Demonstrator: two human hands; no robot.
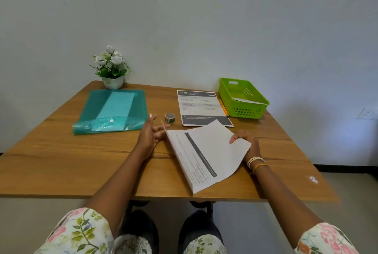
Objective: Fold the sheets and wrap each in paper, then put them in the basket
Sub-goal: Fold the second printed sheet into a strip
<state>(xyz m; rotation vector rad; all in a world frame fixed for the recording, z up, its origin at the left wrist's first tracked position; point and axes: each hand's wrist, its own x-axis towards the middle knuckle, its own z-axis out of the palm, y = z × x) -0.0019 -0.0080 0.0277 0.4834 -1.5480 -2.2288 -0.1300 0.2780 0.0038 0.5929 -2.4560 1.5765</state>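
Head camera looked down at a printed sheet (206, 155) half folded on the wooden table (61, 161). The right hand (246, 141) pinched its lifted corner. The left hand (151, 133) touched its left edge with straight, spread fingers. A second sheet (201, 108) lay behind, beside a tape roll (170, 118). A green basket (243, 98) sat far right, a teal folder (112, 110) far left.

We count two printed sheets (206, 151), one green basket (243, 108), one teal folder (110, 110), one tape roll (170, 118), one flowerpot (112, 82), one orange pen (223, 108).
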